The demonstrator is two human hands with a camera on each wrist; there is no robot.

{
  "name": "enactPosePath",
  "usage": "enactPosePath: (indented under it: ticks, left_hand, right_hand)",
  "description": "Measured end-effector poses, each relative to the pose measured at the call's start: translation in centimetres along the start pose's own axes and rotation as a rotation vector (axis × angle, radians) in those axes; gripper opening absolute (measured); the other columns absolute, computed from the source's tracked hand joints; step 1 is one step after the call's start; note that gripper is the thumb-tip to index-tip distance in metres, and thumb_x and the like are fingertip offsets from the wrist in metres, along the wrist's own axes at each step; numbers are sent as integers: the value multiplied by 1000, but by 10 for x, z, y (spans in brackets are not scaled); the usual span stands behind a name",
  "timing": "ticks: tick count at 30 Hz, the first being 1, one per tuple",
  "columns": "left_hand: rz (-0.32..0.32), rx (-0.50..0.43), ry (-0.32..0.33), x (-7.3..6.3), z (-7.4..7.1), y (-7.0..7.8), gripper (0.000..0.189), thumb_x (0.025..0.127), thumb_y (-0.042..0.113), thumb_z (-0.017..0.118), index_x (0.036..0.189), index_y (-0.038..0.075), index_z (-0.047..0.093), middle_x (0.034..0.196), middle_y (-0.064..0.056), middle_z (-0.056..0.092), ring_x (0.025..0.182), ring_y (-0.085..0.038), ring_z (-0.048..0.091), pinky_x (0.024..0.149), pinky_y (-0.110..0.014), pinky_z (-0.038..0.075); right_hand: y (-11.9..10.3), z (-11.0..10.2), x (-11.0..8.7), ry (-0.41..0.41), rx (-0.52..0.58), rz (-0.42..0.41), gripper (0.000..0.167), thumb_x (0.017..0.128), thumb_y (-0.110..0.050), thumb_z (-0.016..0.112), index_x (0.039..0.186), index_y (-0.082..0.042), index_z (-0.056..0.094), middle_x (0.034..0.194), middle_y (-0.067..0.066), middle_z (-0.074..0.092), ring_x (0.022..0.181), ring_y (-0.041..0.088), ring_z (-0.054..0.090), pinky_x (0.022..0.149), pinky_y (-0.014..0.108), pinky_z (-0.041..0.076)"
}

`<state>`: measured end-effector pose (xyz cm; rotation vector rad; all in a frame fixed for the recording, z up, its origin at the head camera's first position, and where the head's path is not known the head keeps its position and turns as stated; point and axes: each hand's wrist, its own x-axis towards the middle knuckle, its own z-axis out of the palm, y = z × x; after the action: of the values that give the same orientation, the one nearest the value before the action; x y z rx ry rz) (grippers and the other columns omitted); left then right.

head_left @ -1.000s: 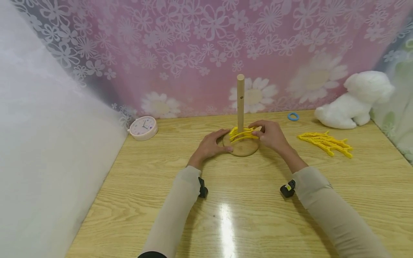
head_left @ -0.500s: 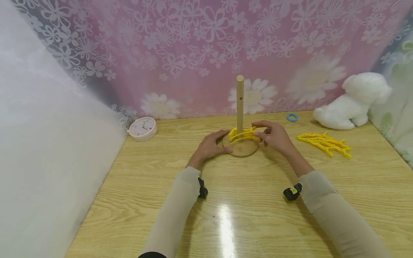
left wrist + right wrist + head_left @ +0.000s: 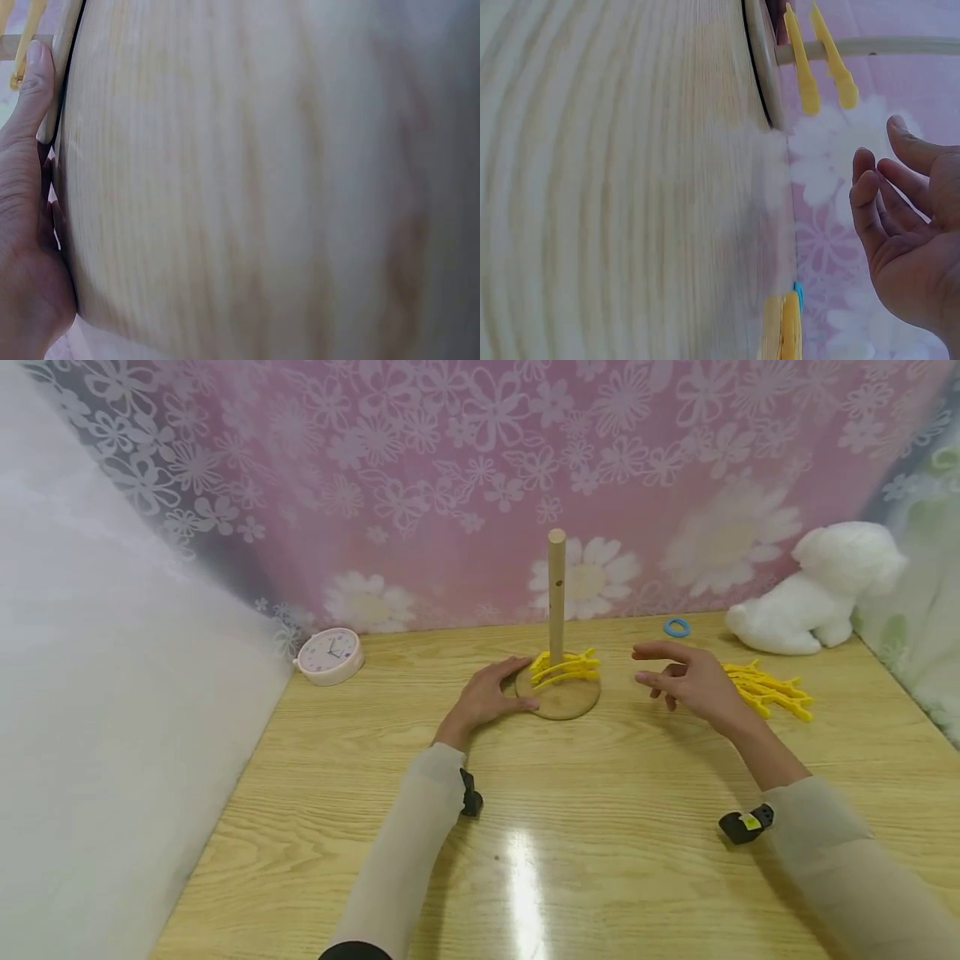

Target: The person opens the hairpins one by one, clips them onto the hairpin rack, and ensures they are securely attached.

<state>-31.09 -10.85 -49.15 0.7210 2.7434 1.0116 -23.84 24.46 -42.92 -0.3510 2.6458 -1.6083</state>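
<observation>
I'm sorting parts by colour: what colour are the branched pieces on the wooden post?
The branched pieces are yellow, shown best in the right wrist view.

Wooden post [image 3: 556,602] bars way above round base [image 3: 567,702]; left grip [image 3: 485,696] blocks left rim; right side free.

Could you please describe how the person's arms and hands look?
The left hand and right hand are bare. The sleeves are pale beige. A small black camera sits at each wrist; the right one bears a yellow label.
</observation>
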Motion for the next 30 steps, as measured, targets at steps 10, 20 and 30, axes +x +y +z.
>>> enactPosePath:
  ticks: [10,20,30]
  left_hand:
    - [11,-34,15,-2,3,1,90,85,57,82,161,30,41,168,-3,35,155,-26,31,125,-51,27]
    - [13,-10,9,-2,0,0,90,86,56,81,162,30,40,169,-2,34,155,-26,31,125,-50,27]
    - [9,12,-2,0,0,1,89,87,57,80,162,33,39,169,2,33,156,-26,30,125,-51,27]
  right_hand:
    - [27,-45,-37,19,-91,75,52,101,-28,72,147,-7,57,115,-30,64,78,25,68,52,36,54]
    - [52,-85,-62,46,-221,152,52,103,-24,69,145,3,53,99,-9,70,71,17,65,52,32,53]
    - [65,-104,-70,57,-316,219,39,105,-17,65,138,3,59,102,18,73,63,18,59,51,32,50]
